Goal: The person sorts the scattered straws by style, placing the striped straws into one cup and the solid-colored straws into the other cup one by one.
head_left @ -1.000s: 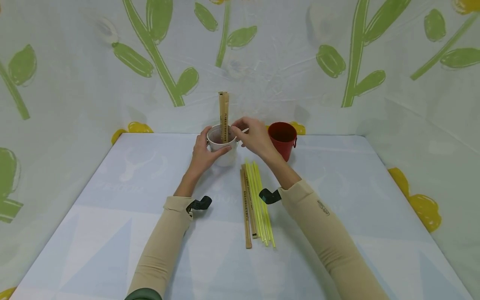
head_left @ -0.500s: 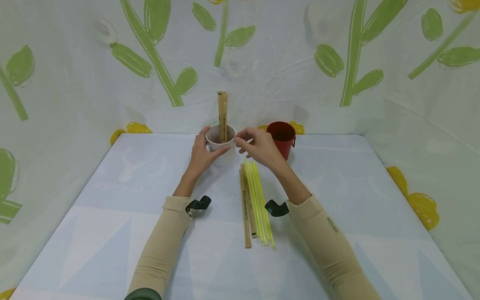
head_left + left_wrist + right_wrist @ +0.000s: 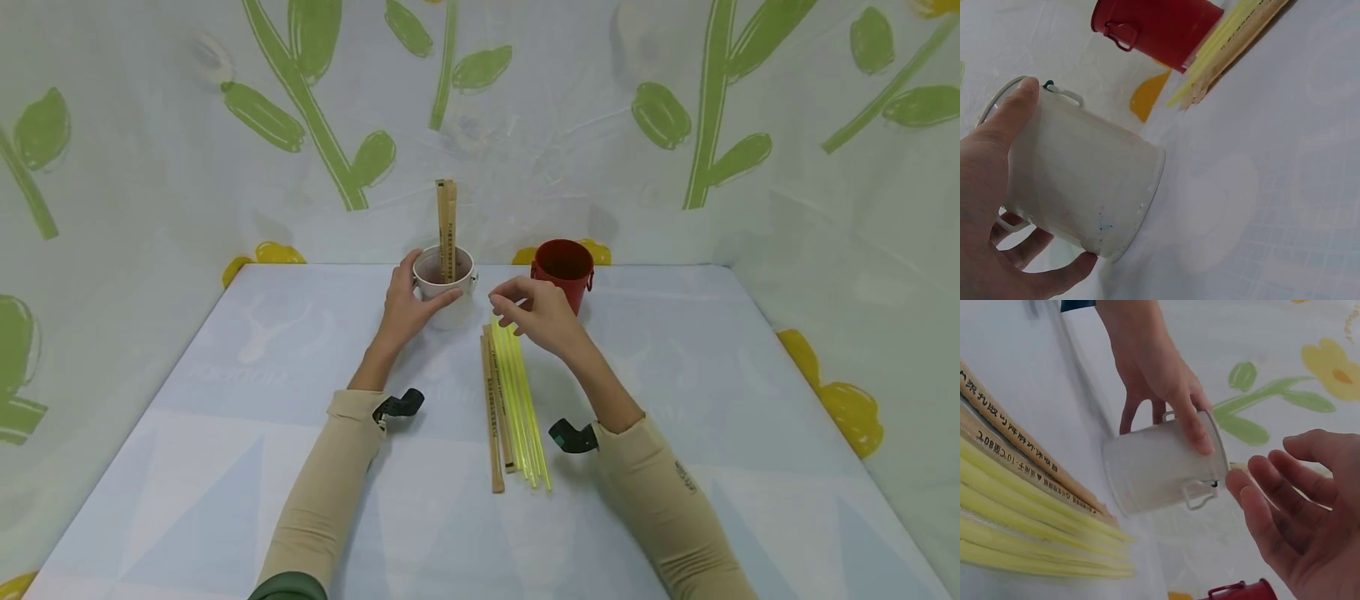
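My left hand grips the white bucket at its left side, thumb across the front near the rim. In the left wrist view the thumb lies at the rim and fingers reach behind the bucket. Several paper-wrapped straws stand upright in it. My right hand hovers to the right of the bucket, over the far ends of the yellow straws, fingers loosely bent. The right wrist view shows nothing in the right hand.
Paper-wrapped straws lie alongside the yellow straws on the table. Behind my right hand stands a red bucket. A wall covering with printed leaves rises behind the table.
My right hand has moved from the white bucket's rim rightward and toward me, over the yellow straws. My left hand stays on the white bucket.
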`<state>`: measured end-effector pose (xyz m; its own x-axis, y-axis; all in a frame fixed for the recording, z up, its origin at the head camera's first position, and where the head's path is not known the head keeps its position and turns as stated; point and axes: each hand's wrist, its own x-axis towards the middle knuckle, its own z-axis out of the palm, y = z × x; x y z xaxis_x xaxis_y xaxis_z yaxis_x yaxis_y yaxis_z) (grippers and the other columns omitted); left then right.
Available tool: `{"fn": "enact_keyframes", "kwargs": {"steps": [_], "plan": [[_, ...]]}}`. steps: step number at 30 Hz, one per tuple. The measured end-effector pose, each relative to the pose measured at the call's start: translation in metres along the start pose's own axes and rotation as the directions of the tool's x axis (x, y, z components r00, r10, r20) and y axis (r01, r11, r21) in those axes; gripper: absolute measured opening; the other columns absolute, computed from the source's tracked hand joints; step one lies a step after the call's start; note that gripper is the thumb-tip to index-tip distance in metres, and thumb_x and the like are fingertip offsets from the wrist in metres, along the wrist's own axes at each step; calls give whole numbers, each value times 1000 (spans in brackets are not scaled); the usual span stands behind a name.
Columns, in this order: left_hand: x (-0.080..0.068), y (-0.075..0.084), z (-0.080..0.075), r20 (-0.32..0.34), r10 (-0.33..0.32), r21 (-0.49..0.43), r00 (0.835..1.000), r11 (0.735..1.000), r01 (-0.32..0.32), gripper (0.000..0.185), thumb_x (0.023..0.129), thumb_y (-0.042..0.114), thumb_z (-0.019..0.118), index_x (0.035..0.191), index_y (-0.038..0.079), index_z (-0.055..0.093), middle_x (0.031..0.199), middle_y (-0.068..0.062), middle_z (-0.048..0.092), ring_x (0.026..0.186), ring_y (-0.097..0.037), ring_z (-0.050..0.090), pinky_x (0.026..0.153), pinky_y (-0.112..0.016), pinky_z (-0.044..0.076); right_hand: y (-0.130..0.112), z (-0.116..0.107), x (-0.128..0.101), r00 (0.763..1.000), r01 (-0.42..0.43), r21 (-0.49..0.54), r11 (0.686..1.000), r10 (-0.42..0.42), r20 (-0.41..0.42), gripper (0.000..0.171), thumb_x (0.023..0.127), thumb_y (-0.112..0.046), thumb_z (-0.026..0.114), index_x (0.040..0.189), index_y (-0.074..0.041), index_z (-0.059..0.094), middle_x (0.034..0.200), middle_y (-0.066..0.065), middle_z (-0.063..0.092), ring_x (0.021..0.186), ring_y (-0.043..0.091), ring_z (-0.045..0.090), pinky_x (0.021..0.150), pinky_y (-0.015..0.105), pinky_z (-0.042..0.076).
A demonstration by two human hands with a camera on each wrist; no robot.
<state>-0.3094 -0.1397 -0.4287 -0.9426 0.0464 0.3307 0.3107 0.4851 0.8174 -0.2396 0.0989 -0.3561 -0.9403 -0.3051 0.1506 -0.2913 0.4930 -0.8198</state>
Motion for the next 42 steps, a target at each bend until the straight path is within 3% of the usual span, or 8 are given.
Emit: {"fn": "enact_keyframes", "kwargs": {"steps": [11,17,23,28,34,42], "plan": [[0,1,0,8,-12,9,1000,1000,11,96,77,46,81,152,18,28,145,-15,39,137,-29,41,112,-49,38,5,0,2,977,-107,-90,990,122,173,34,96,-33,62,123,-12,66,111,11,72,90,30,73,69,31,60],[1,2,1,8,-14,6,1000,1000,14,95,78,45,81,152,16,28,145,-15,39,137,-31,41,112,-50,38,2,4,1,957,-171,-139,975,198,213,44,94,-34,64,132,-11,60,114,12,71,87,28,74,69,30,60],[0,2,1,7,-20,-3,1000,1000,20,97,77,47,81,153,18,27,145,-15,38,138,-30,41,112,-49,38,-5,13,-3,917,-251,-220,943,305,259,50,93,-33,66,136,-9,57,111,13,71,82,23,74,71,29,60],[0,0,1,3,-15,-7,1000,1000,15,98,77,46,81,153,16,27,145,-16,38,138,-30,41,113,-49,38,-2,22,-4,883,-268,-276,923,350,313,48,92,-31,69,134,-8,59,104,12,73,77,20,72,71,26,59],[2,1,1,-6,-9,-1,1000,1000,9,96,77,45,82,152,16,29,145,-16,39,138,-30,41,112,-49,38,4,32,-4,865,-292,-297,909,384,323,42,92,-21,68,130,-6,62,100,10,73,74,18,71,70,26,59],[1,0,1,-3,-10,4,1000,1000,10,96,77,44,82,152,16,29,146,-16,39,138,-30,41,112,-49,38,10,43,-6,862,-330,-319,888,421,282,32,90,-14,70,120,-4,66,84,10,68,69,19,68,63,23,58]]}}
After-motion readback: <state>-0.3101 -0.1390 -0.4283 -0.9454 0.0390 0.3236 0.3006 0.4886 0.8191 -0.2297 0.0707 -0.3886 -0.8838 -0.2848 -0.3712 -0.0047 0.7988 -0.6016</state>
